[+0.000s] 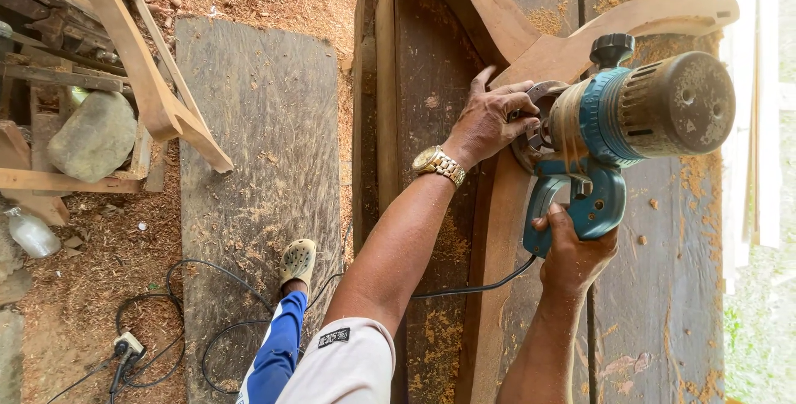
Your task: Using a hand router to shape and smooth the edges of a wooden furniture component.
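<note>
Blue router (618, 126), right of centre on the desk (655, 288): bulky dusty motor housing, probably heavy and top-weighted, best gripped at handle and base. Right hand (576, 255) clenches the blue handle; left hand (493, 122) grasps the base against a curved board (497, 230).

Woodworking shop: sawdust-strewn floor (108, 271), power router (630, 122), curved timber (506, 230).

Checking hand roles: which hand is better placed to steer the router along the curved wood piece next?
Left, probably. The left hand rests on the router base against the curved wood piece; the right hand only grips the blue handle.
</note>
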